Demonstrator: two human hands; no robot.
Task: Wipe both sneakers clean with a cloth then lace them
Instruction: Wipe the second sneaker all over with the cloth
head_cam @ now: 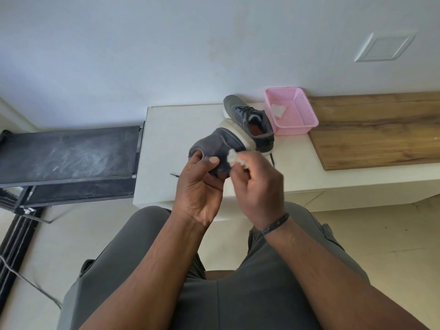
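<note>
The left hand (202,184) grips a grey sneaker (221,146) in the air above the white table (166,129), sole turned away from the person. The right hand (257,186) pinches a white cloth (232,158) against its upper, so wiping looks underway. The second sneaker (250,120) stands on the table beside a pink basket (300,120), apparently laced. The held one shows no laces from here; lacing likely remains, and whether the second is wiped cannot be told.
</note>
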